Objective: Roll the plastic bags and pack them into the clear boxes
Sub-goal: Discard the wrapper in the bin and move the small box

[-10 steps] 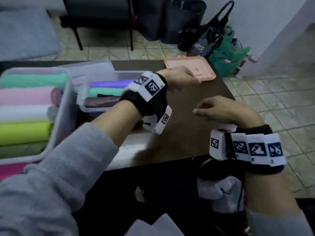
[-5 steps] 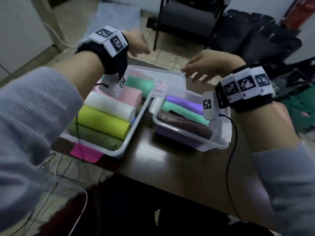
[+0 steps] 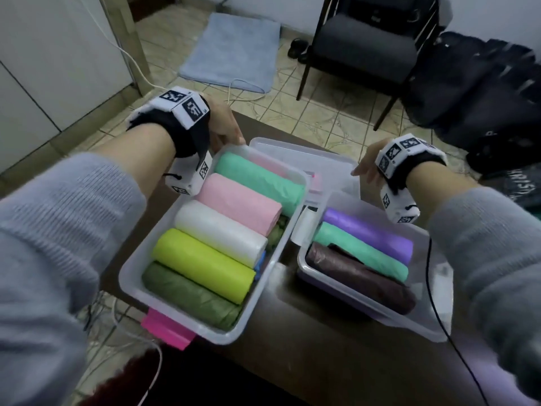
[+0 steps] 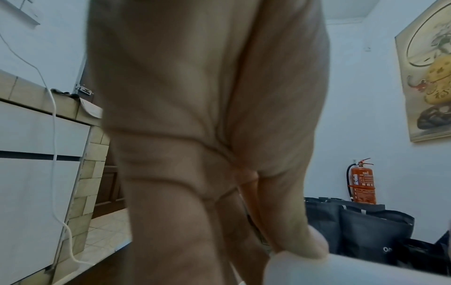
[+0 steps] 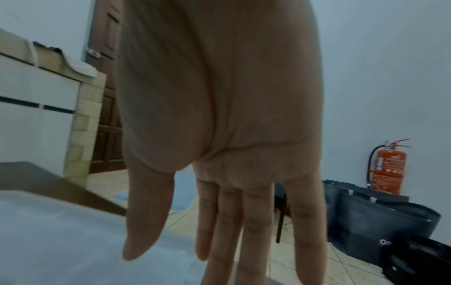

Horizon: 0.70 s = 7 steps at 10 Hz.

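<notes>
Two clear boxes stand side by side on the dark table. The left box holds several rolled bags: mint, pink, white, yellow-green and olive. Inside the right box lie purple, mint and dark brown rolls. Behind both lies a clear lid. My left hand is at the far corner of the left box, fingers fairly straight; in the left wrist view its thumb touches a pale plastic edge. My right hand hovers by the lid's right edge, fingers straight, holding nothing.
A pink tab sticks out under the left box's near edge. A black cable hangs from my right wrist over the table. Beyond the table are a dark chair, black bags, a blue mat and white cords.
My view swung left from the table's right end to the two boxes. Both hands moved left, went up over the boxes, then came down to their far side by the lid.
</notes>
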Each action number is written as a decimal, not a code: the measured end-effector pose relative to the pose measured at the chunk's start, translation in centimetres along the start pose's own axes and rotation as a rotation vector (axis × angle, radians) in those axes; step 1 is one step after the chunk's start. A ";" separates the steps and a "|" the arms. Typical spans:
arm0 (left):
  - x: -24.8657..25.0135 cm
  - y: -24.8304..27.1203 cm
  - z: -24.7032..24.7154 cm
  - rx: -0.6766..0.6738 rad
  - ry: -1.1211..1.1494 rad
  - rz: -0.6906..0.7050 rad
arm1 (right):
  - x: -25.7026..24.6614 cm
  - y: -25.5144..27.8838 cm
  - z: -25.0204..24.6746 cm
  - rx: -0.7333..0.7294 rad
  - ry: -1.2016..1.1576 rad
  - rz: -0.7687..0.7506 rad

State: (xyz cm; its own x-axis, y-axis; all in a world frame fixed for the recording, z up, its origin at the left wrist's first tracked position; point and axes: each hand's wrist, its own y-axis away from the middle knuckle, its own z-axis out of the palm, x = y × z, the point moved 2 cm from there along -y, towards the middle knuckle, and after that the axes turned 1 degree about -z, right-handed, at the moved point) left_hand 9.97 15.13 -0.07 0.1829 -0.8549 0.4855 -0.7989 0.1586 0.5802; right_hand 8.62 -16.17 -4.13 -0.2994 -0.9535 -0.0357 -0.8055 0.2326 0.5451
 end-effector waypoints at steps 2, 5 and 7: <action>-0.1 -0.6 -0.3 -0.037 -0.022 0.019 | 0.7 -3.2 -1.3 0.017 0.017 0.038; -0.2 -1.2 -0.6 -0.114 0.039 -0.012 | 1.3 -7.5 2.1 0.102 0.068 -0.012; -0.3 -1.5 -0.8 -0.156 0.051 -0.029 | 3.0 -10.0 1.8 0.187 0.056 -0.009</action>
State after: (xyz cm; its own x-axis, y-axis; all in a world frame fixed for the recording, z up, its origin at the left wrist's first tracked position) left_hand 11.59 15.50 -0.57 0.2366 -0.8348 0.4971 -0.6948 0.2123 0.6871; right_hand 14.85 -21.04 -11.21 -0.2671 -0.9636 0.0099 -0.8904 0.2507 0.3798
